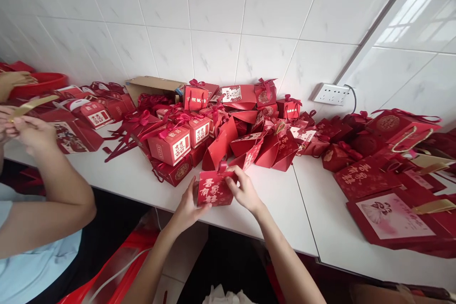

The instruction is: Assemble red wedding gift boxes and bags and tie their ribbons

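A small red gift box [213,192] with pale Chinese characters on its front is held upright at the table's near edge. My left hand [188,206] grips its left side and lower front, thumb across the bottom. At the upper right corner, my right hand [244,189] has its fingers closed on the box near the dark red ribbon [223,166] on top. Just behind stand open-sided red boxes [223,140]. To their left is a stack of red boxes with white character labels [178,147].
Red gift boxes cover the white table [281,204]. A cardboard box [153,85] stands against the tiled wall, left of a power strip [330,94]. At left, a co-worker's hands [30,128] hold a gold ribbon [33,104]. Larger red bags [395,216] lie at right.
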Available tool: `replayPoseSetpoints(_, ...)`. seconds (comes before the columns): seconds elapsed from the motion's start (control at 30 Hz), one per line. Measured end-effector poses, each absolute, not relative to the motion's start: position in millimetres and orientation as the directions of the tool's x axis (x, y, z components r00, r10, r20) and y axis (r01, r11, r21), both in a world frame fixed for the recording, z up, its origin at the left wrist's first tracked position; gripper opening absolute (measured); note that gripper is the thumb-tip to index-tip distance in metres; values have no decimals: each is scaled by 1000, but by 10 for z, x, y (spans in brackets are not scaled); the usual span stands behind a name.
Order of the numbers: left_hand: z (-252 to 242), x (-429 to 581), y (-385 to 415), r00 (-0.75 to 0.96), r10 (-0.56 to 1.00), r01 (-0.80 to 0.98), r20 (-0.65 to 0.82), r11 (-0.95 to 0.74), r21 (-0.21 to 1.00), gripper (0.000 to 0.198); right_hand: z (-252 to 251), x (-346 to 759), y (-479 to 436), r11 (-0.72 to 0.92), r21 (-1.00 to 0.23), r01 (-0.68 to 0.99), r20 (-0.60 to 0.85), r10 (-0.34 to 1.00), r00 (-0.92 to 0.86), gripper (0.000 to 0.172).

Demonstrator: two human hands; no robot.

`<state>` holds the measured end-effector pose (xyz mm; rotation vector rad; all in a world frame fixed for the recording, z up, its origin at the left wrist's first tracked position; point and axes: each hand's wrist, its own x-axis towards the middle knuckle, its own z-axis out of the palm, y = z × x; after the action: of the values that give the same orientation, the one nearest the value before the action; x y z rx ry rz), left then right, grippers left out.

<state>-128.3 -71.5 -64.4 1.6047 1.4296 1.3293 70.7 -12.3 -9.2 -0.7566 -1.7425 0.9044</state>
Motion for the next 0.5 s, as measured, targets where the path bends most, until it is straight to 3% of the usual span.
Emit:
replayPoseSetpoints(0.1, -665, -1256, -748, -101, 969, 323, 227, -183, 929, 80, -106, 870, -135, 463, -886, 1, 453, 867, -207, 11)
replayPoseSetpoints(0.23, -419, -1079, -698, 33, 971, 152, 236, -238, 959, 58, -130, 1110, -182, 432, -887, -161, 445, 894, -55, 20)
replayPoseSetpoints(0.37, -70, -869, -650, 45, 910, 96, 413, -416, 904, 67, -111, 1300, -258, 428, -856, -289, 432, 900, 53, 28)
replayPoseSetpoints(0.5, 157, -753, -645, 96, 805, 180, 585, -592, 785, 69, -44, 1401, -331, 375, -799, -470, 348, 926, 149, 32)
